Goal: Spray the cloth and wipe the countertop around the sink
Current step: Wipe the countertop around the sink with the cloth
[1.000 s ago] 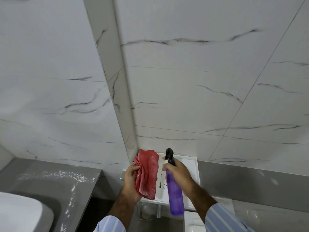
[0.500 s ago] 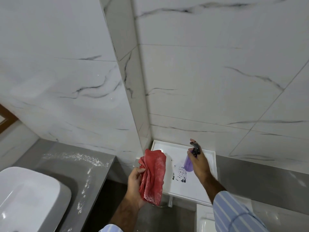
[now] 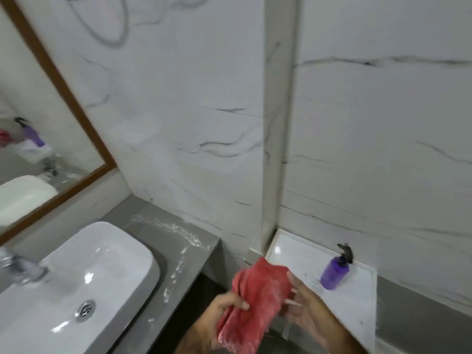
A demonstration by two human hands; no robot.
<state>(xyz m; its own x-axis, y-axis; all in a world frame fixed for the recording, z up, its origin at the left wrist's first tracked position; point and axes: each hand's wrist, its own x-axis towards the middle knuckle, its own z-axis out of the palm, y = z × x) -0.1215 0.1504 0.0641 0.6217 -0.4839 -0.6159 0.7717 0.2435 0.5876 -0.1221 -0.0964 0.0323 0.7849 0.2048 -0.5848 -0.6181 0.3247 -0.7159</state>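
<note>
Both hands raised at 6 o'clock: left hand (image 3: 224,306) pinching red cloth (image 3: 255,302), right hand (image 3: 310,306) fingers spread, touching it. Spray bottle (image 3: 334,273) upright at 4 o'clock; dusty countertop (image 3: 163,251) at 8 o'clock.

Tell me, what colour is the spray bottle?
Purple, with a black spray top; the bottle shows best in the head view.

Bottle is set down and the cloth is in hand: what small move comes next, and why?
Probably carry the red cloth, gripped by the left hand with the right hand beside it, left to the grey countertop; white residue streaks it beside the sink, and the spray bottle stands released.
</note>
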